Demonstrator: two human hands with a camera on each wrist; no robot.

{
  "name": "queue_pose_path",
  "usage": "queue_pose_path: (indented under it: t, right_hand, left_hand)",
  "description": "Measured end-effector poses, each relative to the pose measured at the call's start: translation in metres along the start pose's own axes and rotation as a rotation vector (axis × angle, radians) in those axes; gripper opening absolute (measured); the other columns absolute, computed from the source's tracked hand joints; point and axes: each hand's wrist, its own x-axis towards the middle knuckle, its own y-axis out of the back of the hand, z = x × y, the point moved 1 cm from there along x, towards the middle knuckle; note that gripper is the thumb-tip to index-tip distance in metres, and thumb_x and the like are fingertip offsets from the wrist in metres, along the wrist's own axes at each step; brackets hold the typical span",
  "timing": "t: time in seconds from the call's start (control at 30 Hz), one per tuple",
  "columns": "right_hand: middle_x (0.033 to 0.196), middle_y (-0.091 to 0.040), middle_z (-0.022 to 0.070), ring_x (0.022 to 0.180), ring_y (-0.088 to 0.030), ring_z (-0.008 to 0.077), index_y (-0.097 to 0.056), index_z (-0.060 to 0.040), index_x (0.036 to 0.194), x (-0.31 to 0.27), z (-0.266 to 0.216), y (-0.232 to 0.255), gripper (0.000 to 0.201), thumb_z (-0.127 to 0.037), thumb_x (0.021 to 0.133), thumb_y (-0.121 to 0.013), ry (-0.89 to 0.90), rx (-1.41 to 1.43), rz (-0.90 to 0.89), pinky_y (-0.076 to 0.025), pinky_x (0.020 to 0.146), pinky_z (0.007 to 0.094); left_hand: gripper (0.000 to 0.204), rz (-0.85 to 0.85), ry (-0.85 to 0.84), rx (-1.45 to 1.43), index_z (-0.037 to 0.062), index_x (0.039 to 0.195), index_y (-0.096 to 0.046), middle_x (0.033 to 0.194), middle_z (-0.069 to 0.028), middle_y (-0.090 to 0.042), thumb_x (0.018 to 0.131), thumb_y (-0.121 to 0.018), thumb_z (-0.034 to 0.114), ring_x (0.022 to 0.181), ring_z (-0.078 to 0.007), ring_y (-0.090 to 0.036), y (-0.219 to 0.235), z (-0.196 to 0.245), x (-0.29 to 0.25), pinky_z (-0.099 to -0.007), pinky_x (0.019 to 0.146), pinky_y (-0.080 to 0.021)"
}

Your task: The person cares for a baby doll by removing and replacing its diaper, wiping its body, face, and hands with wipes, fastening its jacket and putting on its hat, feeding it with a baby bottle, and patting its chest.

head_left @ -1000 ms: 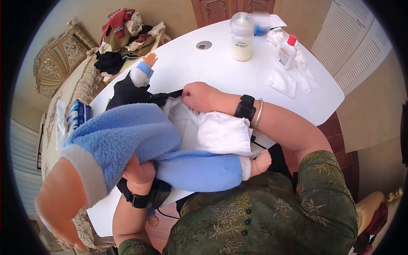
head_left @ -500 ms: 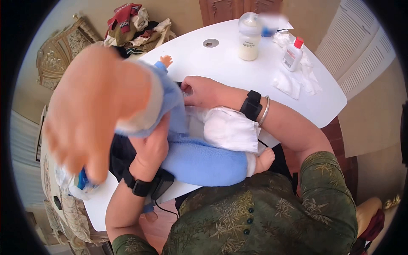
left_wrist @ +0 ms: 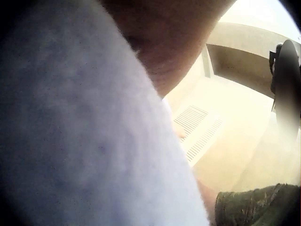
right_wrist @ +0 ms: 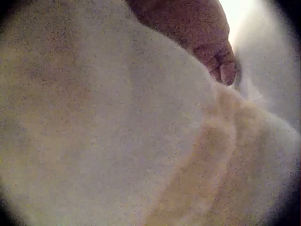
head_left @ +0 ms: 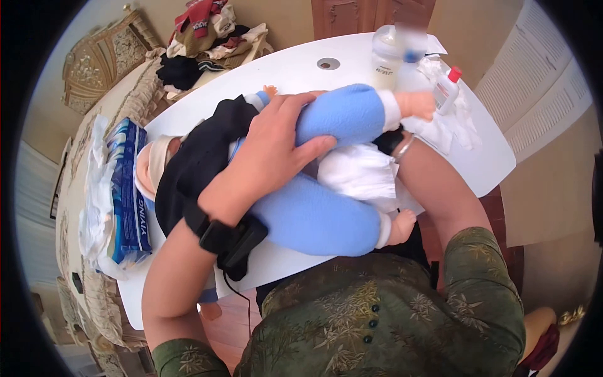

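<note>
A baby doll lies across the table, its legs in blue fleece. My left hand [head_left: 273, 144] grips the thigh of its raised leg [head_left: 345, 113], thumb on the near side, fingers over the far side. The other leg [head_left: 320, 213] lies toward me. Between the legs sits a white diaper [head_left: 358, 169]. The raised leg hides my right hand in the head view; in the right wrist view that hand [right_wrist: 197, 33] has curled fingertips pinching the diaper's edge. Black cloth [head_left: 201, 151] covers the doll's torso. Pale fleece [left_wrist: 94, 117] fills much of the left wrist view.
A blue YIYING pack [head_left: 132, 195] lies at the table's left edge. At the far right stand a milk bottle [head_left: 384, 60] and a white bottle with a red cap [head_left: 447, 91], beside crumpled white wipes [head_left: 461, 129]. Clothes [head_left: 220, 38] are heaped beyond the table.
The doll's raised leg has swung from the left, up past the camera, over to the right, with my left hand on it. My right hand has moved behind that leg.
</note>
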Motion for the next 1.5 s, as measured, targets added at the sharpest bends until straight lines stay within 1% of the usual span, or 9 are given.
queue_pose_path:
  t: [0.1, 0.23, 0.4, 0.53, 0.67, 0.87, 1.13, 1.23, 1.5]
  right_hand:
    - [0.134, -0.051, 0.0158, 0.121, -0.051, 0.0186, -0.048, 0.0051, 0.130, 0.003, 0.004, -0.002, 0.041, -0.010, 0.092, -0.054, 0.309, 0.421, -0.636, -0.038, 0.105, 0.0288]
    - [0.138, -0.046, 0.0193, 0.124, -0.048, 0.0228, -0.043, 0.0054, 0.135, -0.065, -0.061, -0.032, 0.059, -0.015, 0.083, -0.061, 0.268, -0.552, -0.535, -0.037, 0.105, 0.0320]
    - [0.136, -0.048, 0.0180, 0.121, -0.051, 0.0231, -0.043, 0.0054, 0.135, -0.113, -0.025, 0.012, 0.055, -0.018, 0.087, -0.057, 0.054, -0.427, -0.462, -0.039, 0.104, 0.0327]
    - [0.134, -0.050, 0.0166, 0.118, -0.053, 0.0233, -0.042, 0.0054, 0.134, -0.116, 0.025, 0.007, 0.052, -0.021, 0.091, -0.054, -0.135, -0.305, -0.395, -0.040, 0.103, 0.0334]
    - [0.137, -0.048, 0.0125, 0.123, -0.050, 0.0209, -0.038, 0.0021, 0.137, -0.132, -0.009, -0.060, 0.043, -0.020, 0.101, -0.040, -0.291, 0.195, 0.205, -0.041, 0.104, 0.0365]
    - [0.125, -0.057, 0.0104, 0.111, -0.056, 0.0166, -0.048, 0.0020, 0.131, -0.119, -0.028, -0.084, 0.040, -0.019, 0.097, -0.049, -0.228, -0.668, 0.187, -0.044, 0.097, 0.0334]
    - [0.108, -0.063, 0.0091, 0.093, -0.059, 0.0143, -0.056, 0.0036, 0.119, -0.099, -0.009, -0.066, 0.038, -0.017, 0.088, -0.061, -0.202, -0.111, 0.337, -0.048, 0.081, 0.0283]
    - [0.110, -0.063, 0.0114, 0.097, -0.059, 0.0163, -0.053, 0.0046, 0.121, -0.100, -0.018, -0.071, 0.042, -0.016, 0.085, -0.063, -0.260, -0.506, 0.442, -0.048, 0.082, 0.0301]
    - [0.096, -0.059, 0.0165, 0.087, -0.059, 0.0319, -0.055, 0.0023, 0.113, -0.138, -0.042, -0.139, 0.046, -0.017, 0.075, -0.073, 0.330, -1.760, 0.522, -0.049, 0.077, 0.0374]
  left_hand:
    - [0.056, -0.071, 0.040, 0.071, -0.0006, 0.124, -0.048, 0.116, -0.0196, -0.053, 0.081, -0.071, 0.026, 0.113, -0.0343, -0.051, 0.010, -0.004, -0.003, -0.0376, 0.099, -0.039]
    - [0.061, -0.289, -0.200, 0.143, 0.0040, 0.124, -0.050, 0.119, -0.0157, -0.052, 0.076, -0.074, 0.034, 0.115, -0.0325, -0.049, 0.065, 0.031, -0.033, -0.0428, 0.102, -0.035]
    - [0.068, -0.583, -0.439, 0.461, 0.0078, 0.122, -0.050, 0.119, -0.0131, -0.051, 0.068, -0.074, 0.040, 0.114, -0.0293, -0.049, 0.026, 0.053, -0.078, -0.0454, 0.103, -0.033]
    - [0.070, -0.385, -0.511, 0.639, 0.0072, 0.121, -0.049, 0.118, -0.0127, -0.052, 0.060, -0.079, 0.028, 0.115, -0.0292, -0.049, -0.007, 0.033, -0.074, -0.0458, 0.102, -0.034]
    - [0.073, -0.373, -0.317, 0.437, 0.0061, 0.118, -0.049, 0.116, -0.0118, -0.052, 0.052, -0.080, 0.015, 0.113, -0.0272, -0.049, 0.010, 0.037, -0.053, -0.0430, 0.101, -0.035]
    - [0.066, -0.429, -0.334, 0.299, 0.0076, 0.113, -0.051, 0.111, -0.0099, -0.053, 0.053, -0.078, 0.011, 0.110, -0.0288, -0.050, -0.007, 0.027, -0.057, -0.0425, 0.098, -0.036]
    - [0.052, -0.105, -0.245, -0.130, 0.0003, 0.119, -0.050, 0.108, -0.0136, -0.055, 0.071, -0.069, 0.007, 0.103, -0.0287, -0.055, 0.055, 0.024, -0.042, -0.0367, 0.094, -0.042]
    - [0.058, 0.022, 0.125, -0.635, -0.0012, 0.125, -0.049, 0.112, -0.0141, -0.056, 0.076, -0.073, 0.017, 0.106, -0.0239, -0.054, 0.053, 0.010, -0.035, -0.0325, 0.093, -0.042]
    - [0.053, -0.039, -0.041, -0.082, 0.0000, 0.118, -0.058, 0.111, -0.0127, -0.058, 0.070, -0.076, 0.016, 0.104, -0.0237, -0.056, 0.045, 0.007, -0.025, -0.0322, 0.093, -0.043]
